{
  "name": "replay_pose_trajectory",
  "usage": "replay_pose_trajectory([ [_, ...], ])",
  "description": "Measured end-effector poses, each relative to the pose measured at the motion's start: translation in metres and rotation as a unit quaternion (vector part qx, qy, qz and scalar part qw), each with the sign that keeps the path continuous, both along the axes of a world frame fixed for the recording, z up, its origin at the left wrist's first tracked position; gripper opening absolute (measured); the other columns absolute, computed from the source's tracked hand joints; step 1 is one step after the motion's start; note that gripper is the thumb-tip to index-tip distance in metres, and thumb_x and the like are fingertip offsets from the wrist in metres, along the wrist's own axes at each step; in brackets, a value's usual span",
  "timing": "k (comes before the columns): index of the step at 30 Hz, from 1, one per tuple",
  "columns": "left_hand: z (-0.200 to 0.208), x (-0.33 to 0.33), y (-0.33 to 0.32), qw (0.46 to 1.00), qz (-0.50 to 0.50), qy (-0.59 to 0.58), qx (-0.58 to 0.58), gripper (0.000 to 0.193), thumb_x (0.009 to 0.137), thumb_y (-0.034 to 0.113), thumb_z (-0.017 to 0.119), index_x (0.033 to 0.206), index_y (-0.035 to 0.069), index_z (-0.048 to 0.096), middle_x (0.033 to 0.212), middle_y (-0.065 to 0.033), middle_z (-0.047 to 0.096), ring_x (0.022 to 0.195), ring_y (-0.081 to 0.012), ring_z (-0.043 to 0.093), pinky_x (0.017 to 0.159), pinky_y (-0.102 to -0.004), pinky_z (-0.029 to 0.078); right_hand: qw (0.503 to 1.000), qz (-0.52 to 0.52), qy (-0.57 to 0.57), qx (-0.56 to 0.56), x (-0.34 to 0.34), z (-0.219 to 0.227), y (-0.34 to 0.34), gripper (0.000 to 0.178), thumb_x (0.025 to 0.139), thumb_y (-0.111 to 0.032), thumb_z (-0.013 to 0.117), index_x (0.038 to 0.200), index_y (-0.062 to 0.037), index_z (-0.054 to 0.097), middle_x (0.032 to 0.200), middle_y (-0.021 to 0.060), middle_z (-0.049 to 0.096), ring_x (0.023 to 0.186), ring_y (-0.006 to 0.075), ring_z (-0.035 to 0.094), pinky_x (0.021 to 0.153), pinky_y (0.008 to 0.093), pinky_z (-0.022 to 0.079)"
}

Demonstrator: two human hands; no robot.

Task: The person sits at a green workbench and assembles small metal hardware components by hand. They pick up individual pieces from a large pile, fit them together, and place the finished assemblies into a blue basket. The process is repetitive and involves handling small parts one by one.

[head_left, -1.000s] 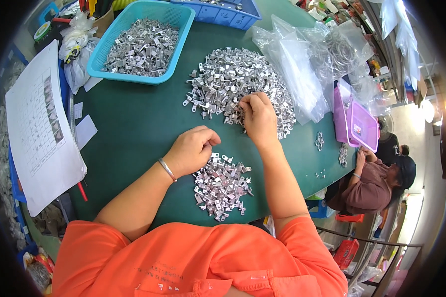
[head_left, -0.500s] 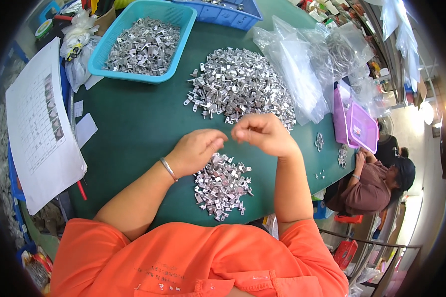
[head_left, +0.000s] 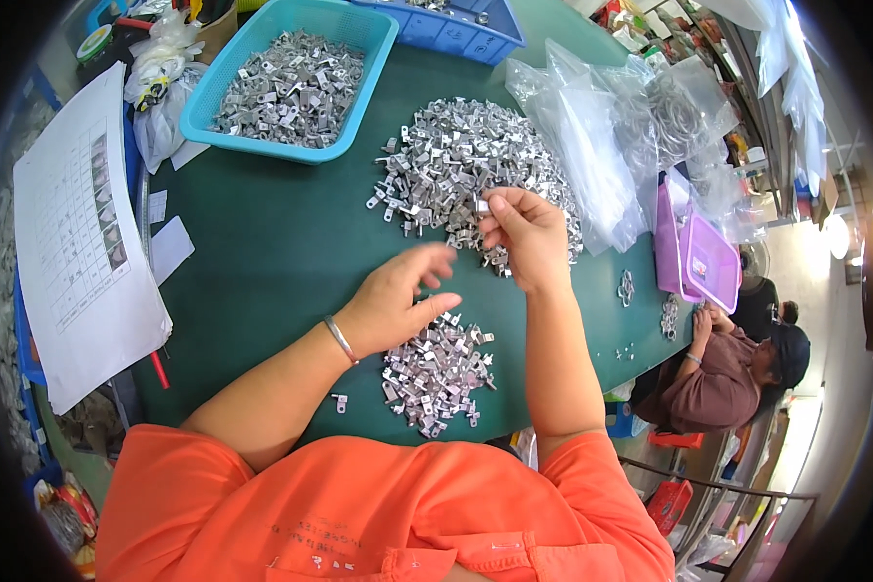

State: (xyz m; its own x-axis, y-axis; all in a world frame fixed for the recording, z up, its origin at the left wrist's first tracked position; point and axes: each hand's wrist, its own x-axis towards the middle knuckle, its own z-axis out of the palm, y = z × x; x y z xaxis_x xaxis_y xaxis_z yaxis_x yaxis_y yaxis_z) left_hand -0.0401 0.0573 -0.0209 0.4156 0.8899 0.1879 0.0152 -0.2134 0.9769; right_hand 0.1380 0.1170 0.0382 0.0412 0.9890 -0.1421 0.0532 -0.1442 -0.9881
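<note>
Between thumb and forefinger my right hand point(head_left: 526, 233) pinches a small metal bracket point(head_left: 482, 206), over the near edge of a large heap of brackets point(head_left: 475, 155). My left hand point(head_left: 403, 296) is open and slightly blurred, its thumb and fingers apart with nothing seen in them. It hovers at the far left of a smaller pile of metal brackets point(head_left: 436, 373), which lies on the green table point(head_left: 252, 262) close to my body. One loose bracket point(head_left: 340, 403) lies apart, left of that pile, beside my left forearm.
A turquoise basket point(head_left: 192, 121) of metal pieces stands far left, beside a blue crate point(head_left: 485, 41). Clear plastic bags point(head_left: 592, 145) lie right of the heap. A purple bin point(head_left: 674, 233) and a co-worker point(head_left: 713, 373) are at the right. A printed sheet point(head_left: 78, 233) hangs at the left.
My right hand has moved up to the large heap and now shows a bracket in its fingers. My left hand has opened and shifted slightly right. A loose bracket now shows beside my left forearm.
</note>
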Motion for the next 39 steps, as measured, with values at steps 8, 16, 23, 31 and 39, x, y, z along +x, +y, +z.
replay_pose_trajectory([
  [8,0.004,-0.006,0.006,0.95,0.065,-0.232,-0.2,0.019,0.086,0.001,0.063,0.103,-0.002,0.056,0.08,-0.0057,0.063,0.068,-0.0114,0.061,0.06,-0.0237,0.051,0.995,0.077,-0.029,0.048,-0.009,-0.01,-0.057,0.014,0.091,-0.011,0.06,0.099,0.0002,0.064,0.084,0.0046,0.067,0.071,0.01,0.063,0.058,0.0218,0.049],
  [16,0.075,-0.058,0.063,0.914,0.4,-0.06,-0.027,0.027,0.084,0.004,0.065,0.108,-0.002,0.055,0.073,-0.0049,0.06,0.062,-0.0111,0.057,0.056,-0.0223,0.047,0.996,-0.058,0.026,0.068,0.01,-0.035,-0.058,0.014,0.089,-0.012,0.064,0.095,0.0001,0.065,0.077,0.0033,0.066,0.064,0.0075,0.059,0.056,0.0201,0.047],
  [23,0.051,-0.005,0.08,0.907,0.251,0.242,0.236,0.021,0.078,0.01,0.07,0.096,0.003,0.063,0.078,-0.006,0.059,0.066,-0.0145,0.059,0.063,-0.0271,0.048,0.981,-0.11,-0.024,0.157,0.021,-0.063,-0.048,0.011,0.088,-0.009,0.064,0.094,0.0007,0.066,0.073,0.0016,0.065,0.063,0.0058,0.057,0.058,0.0201,0.048],
  [31,0.018,0.042,0.088,0.892,0.21,0.325,0.234,0.021,0.071,0.009,0.074,0.082,0.001,0.058,0.081,-0.008,0.058,0.065,-0.0175,0.058,0.062,-0.0284,0.049,0.978,-0.133,0.013,0.163,0.029,-0.057,-0.05,0.009,0.087,-0.006,0.063,0.091,0.0012,0.066,0.072,0.0025,0.064,0.062,0.0057,0.057,0.057,0.0203,0.047],
  [39,0.037,0.047,0.056,0.949,0.135,-0.126,-0.256,0.016,0.085,0.006,0.066,0.099,-0.001,0.061,0.087,-0.0057,0.064,0.074,-0.0134,0.063,0.068,-0.0252,0.053,0.975,-0.069,-0.007,0.213,0.026,-0.058,-0.054,0.02,0.078,0.0,0.068,0.098,0.0001,0.065,0.082,0.0066,0.064,0.069,0.01,0.061,0.062,0.0222,0.05],
])
